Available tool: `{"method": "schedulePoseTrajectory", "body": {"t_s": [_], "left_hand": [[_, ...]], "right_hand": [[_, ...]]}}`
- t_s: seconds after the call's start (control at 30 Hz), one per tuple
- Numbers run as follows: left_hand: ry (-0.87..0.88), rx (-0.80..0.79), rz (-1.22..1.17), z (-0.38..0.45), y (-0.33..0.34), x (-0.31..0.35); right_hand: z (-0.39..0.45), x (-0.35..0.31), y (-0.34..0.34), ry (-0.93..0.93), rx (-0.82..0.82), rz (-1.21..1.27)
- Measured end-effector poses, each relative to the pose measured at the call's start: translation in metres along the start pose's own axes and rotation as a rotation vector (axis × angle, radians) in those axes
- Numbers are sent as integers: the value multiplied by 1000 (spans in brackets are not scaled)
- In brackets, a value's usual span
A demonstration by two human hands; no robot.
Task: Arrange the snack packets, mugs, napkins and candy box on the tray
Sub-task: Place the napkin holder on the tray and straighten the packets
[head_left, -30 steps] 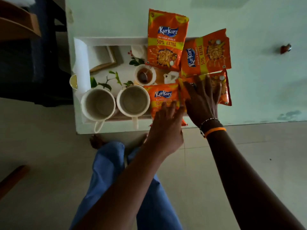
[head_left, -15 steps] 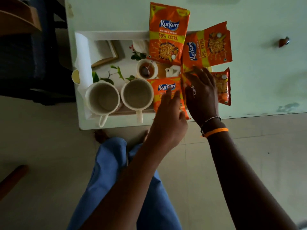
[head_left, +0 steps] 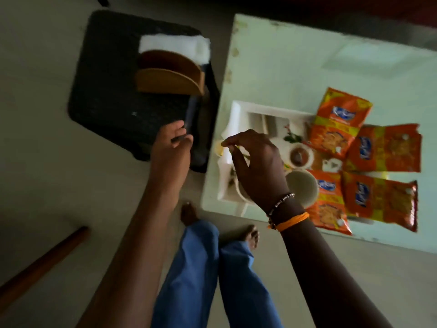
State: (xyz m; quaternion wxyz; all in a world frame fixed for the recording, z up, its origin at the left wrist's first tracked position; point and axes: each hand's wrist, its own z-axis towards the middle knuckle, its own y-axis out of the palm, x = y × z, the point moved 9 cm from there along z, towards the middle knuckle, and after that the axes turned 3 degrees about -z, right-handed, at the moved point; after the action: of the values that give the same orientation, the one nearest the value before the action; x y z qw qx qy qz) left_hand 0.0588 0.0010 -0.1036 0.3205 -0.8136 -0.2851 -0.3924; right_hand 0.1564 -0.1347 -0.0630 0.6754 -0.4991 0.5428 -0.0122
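Head view | packets (head_left: 364, 162): four orange, on tray (head_left: 238, 114) right half, blue logo blurred, unreadable | mugs (head_left: 301, 187): tray near edge | left hand (head_left: 171, 150): fingers curled round dark box (head_left: 192, 114) on black stool (head_left: 113, 91) | right hand (head_left: 254, 162): above tray, fingers loosely bent, grip cannot be told | napkins (head_left: 173, 43): in wooden holder (head_left: 168, 74) on stool

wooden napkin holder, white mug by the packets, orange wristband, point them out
wooden napkin holder (head_left: 169, 81): head view, front curved panel
white mug by the packets (head_left: 301, 187): head view, inside of cup
orange wristband (head_left: 293, 221): head view, band's middle
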Motion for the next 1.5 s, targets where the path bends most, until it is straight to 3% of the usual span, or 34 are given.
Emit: {"method": "schedulePoseTrajectory", "body": {"t_s": [0.13,0.37,0.6,0.7,0.83,1.07,1.3,1.5], "left_hand": [[-87,70,-26,36,-52,-10],[-89,-9,-6,94,-83,-2],[-71,-93,27,132,-74,1],[1,-126,107,133,-63,6],[89,-172,109,111,-43,9],[100,-480,168,41,50,-11],[44,-645,269,2,112,-33],[27,-666,391,-13,126,-54]], "right_hand": [[38,-36,43,1,-68,39],[119,-56,70,72,69,-40],[175,-50,93,58,-108,-322],[164,-46,78,54,-69,-356],[121,-22,30,71,-18,-213],[41,73,-45,245,-16,-191],[15,127,-45,288,-243,-258],[14,133,-38,226,-232,-266]]}}
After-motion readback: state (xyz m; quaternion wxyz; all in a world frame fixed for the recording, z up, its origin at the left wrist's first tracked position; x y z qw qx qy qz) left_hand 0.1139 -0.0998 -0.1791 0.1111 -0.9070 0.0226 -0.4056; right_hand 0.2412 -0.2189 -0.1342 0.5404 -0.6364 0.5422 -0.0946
